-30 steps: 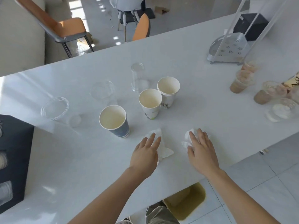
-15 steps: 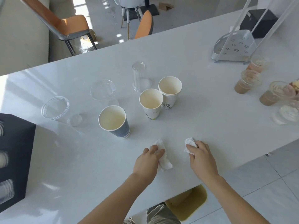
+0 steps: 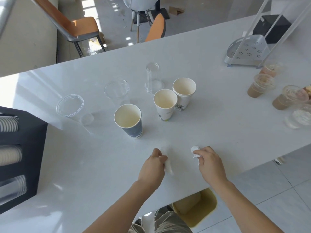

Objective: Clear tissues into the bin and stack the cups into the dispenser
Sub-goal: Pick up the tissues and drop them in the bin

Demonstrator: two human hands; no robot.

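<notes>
My left hand [image 3: 152, 167] is closed around a crumpled white tissue [image 3: 168, 167] near the front edge of the white table [image 3: 218, 132]. My right hand [image 3: 211, 163] grips a second white tissue [image 3: 195, 151]. Beyond them stand three empty paper cups: a dark blue one [image 3: 128, 120], a white printed one [image 3: 165, 105] and another white one [image 3: 184, 93]. Clear plastic cups lie at the left [image 3: 70, 105], [image 3: 116, 89], and one stands upside down [image 3: 153, 78]. The black cup dispenser [image 3: 18, 155] sits at the left edge. A yellow bin [image 3: 196, 206] shows under the table.
Several filled drink cups [image 3: 260, 85] stand at the right edge beside a grey perforated rack base [image 3: 246, 50]. A black box [image 3: 272, 27] sits behind it. Chairs [image 3: 79, 26] stand on the floor beyond the table's far side.
Both hands went from lying flat over the tissues to closing on them, bunching each tissue up and drawing it slightly toward the table's front edge.
</notes>
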